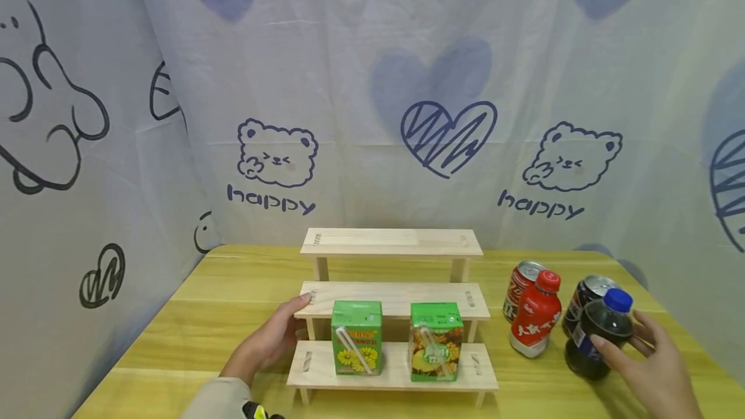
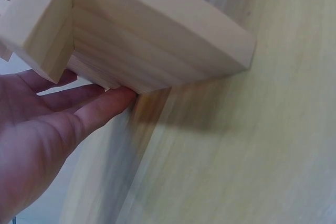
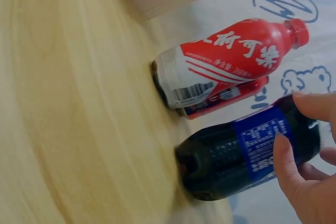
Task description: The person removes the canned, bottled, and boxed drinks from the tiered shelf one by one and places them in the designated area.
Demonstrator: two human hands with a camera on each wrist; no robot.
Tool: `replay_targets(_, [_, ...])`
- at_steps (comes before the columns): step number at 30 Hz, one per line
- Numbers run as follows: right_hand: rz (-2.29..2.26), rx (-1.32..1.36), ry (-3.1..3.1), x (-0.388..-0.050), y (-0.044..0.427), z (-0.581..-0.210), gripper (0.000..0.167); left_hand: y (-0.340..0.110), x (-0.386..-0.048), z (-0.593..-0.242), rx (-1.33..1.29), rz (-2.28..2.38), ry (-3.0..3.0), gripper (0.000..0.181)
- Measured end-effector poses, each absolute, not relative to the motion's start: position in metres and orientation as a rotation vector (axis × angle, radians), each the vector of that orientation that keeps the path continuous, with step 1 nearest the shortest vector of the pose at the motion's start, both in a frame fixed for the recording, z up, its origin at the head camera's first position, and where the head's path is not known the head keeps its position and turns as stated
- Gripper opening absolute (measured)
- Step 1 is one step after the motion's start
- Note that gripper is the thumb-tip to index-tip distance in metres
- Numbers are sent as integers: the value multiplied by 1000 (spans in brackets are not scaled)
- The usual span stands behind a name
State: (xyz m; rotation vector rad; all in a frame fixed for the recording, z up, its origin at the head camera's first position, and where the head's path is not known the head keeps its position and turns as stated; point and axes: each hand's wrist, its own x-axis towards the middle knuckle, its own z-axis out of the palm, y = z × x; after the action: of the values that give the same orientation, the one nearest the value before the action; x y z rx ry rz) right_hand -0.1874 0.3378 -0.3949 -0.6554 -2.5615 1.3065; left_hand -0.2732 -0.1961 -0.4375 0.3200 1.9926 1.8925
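Note:
On the right, my right hand (image 1: 654,357) grips a dark cola bottle (image 1: 593,335) with a blue cap. The right wrist view shows the fingers and thumb about the bottle's blue label (image 3: 262,142); its base is close to the tabletop, and I cannot tell whether they touch. At the left end of a three-tier wooden shelf (image 1: 392,299), my left hand (image 1: 273,335) rests its fingertips against the middle tier. Its fingers (image 2: 107,106) lie mostly straight along the wood in the left wrist view. Two green drink cartons, one with yellow flowers (image 1: 357,341) and another (image 1: 435,344), stand on the lowest tier.
Left of the cola bottle stands a red bottle (image 1: 537,315) with a red cap. Behind it is a red can (image 1: 515,293), and a black can (image 1: 582,296) is partly hidden by the cola bottle. A printed curtain (image 1: 361,83) hangs behind the wooden table (image 1: 192,315).

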Motion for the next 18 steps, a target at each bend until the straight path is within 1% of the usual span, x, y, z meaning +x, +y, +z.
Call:
replay_targets(7, [1282, -665, -2548, -176, 334, -384, 100, -196, -274, -439, 319, 1902, 1982, 76])
replay_targets(13, [1269, -675, -2533, -166, 323, -372, 99, -197, -277, -443, 273, 1906, 1973, 73])
replay_targets(18, [1250, -643, -2514, -161, 314, -371, 97, -196, -275, -439, 275, 1900, 1973, 73])
